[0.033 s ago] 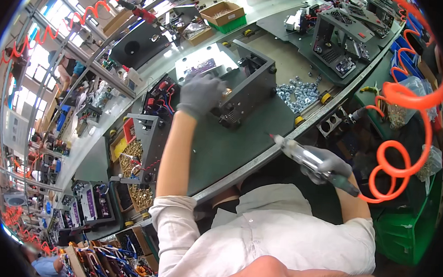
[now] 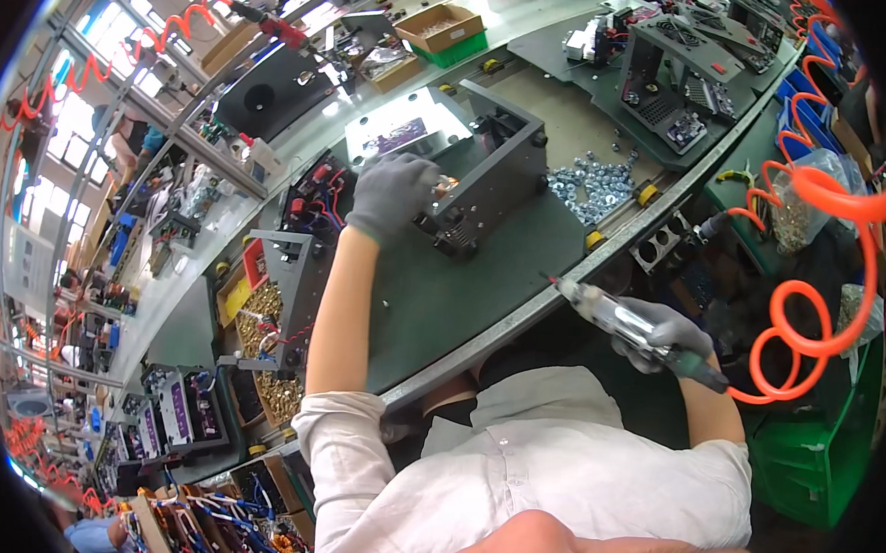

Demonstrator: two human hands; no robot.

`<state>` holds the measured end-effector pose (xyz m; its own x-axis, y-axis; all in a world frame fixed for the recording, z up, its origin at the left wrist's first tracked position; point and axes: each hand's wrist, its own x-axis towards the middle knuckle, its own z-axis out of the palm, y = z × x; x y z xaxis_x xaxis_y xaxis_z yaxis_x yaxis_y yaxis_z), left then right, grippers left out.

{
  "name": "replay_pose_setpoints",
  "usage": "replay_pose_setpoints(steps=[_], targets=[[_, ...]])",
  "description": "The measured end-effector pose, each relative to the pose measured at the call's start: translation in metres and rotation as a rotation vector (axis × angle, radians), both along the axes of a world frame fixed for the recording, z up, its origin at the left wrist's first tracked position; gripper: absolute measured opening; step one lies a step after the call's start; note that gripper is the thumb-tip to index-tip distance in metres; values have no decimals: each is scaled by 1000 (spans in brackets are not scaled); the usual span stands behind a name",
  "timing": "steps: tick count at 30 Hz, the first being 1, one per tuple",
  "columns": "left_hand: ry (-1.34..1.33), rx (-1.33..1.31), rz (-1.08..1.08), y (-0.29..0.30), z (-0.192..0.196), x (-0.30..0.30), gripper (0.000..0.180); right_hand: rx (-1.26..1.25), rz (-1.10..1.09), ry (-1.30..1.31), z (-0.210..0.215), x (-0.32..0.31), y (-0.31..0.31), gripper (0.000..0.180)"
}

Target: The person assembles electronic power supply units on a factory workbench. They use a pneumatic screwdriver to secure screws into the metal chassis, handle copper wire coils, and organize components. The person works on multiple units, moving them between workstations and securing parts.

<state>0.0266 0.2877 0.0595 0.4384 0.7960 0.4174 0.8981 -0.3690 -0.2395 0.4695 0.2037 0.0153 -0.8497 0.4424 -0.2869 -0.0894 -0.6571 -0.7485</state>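
Clamping a screwdriver [image 2: 611, 315], right hand [image 2: 675, 336] faces a green board [image 2: 466, 313], windows [image 2: 73, 125] beyond; left hand's [image 2: 391, 196] grip unclear.

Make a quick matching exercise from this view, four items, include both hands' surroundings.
Column 1
1. Power driver
2. Left hand
3. Coiled hose
4. Loose silver hardware

Column 2
A. Orange, looping down on the right side of the picture
B. Gripped in the right hand
C. Heaped just to the right of the dark housing
D. Gloved in grey, at the left end of the dark housing

Right pairs: 1-B, 2-D, 3-A, 4-C
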Motion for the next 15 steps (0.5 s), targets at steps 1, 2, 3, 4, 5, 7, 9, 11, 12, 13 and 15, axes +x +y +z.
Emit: replay_pose_setpoints(steps=[1,2,3,4,5,7,9,11,12,13,15], targets=[[-192,23,30,0,-8,-1,20,-22,-39,-56,-4,20,-5,87],[-388,39,51,1,-15,2,20,-45,-89,-115,-8,39,-12,85],[-424,97,57,1,-18,1,15,-70,-137,-174,-9,53,-17,83],[-255,230,-17,8,-27,-7,13,-35,-187,-308,-16,63,-19,77],[-358,288,-44,9,-27,-1,11,-141,-305,-265,-31,72,-21,59],[-705,324,-29,3,-32,4,14,-160,-430,-438,-44,83,-12,36],[-760,304,48,-7,-29,20,22,-139,-592,-494,-40,75,1,28],[-679,354,27,-15,-24,36,25,19,-616,-387,-68,83,22,15],[-636,382,24,-19,-22,47,27,-10,-653,-396,-80,81,36,13],[-594,409,-1,-23,-16,59,26,-40,-679,-401,-90,76,47,11],[-509,465,-29,-35,-10,83,28,-98,-724,-303,-106,63,60,13]])
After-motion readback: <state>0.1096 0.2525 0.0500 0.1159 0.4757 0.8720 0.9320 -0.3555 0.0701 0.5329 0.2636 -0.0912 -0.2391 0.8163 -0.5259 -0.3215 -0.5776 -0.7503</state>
